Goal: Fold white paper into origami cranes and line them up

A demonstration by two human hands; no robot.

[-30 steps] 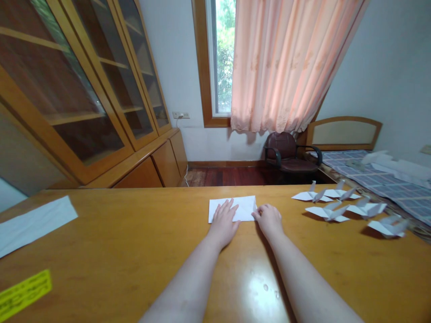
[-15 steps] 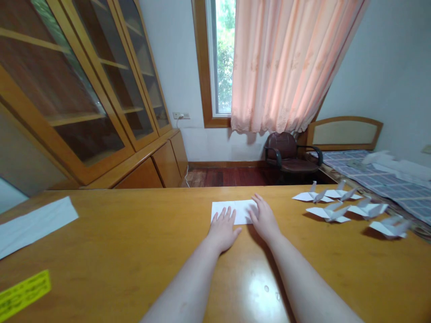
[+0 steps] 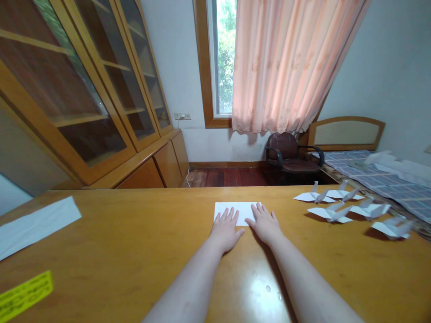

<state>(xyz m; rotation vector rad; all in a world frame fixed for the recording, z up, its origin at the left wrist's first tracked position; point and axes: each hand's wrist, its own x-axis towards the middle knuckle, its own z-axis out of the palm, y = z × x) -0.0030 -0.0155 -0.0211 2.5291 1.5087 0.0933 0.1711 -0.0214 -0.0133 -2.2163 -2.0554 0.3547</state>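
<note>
Near the worktop's (image 3: 134, 242) far edge, left hand (image 3: 226, 229) and right hand (image 3: 265, 223) lie flat, fingers spread wide, on paper (image 3: 244, 211) (likely light, easily creased, best pinched at its corners).

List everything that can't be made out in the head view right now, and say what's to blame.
All in the head view:
- Parts of the white paper: covered by the left hand and right hand.
- Yellow label: lettering blurred, left end cut off by the picture's edge.
- Long sheet: left end cut off by the same edge.
- Base of the chair: hidden behind the table.
</note>
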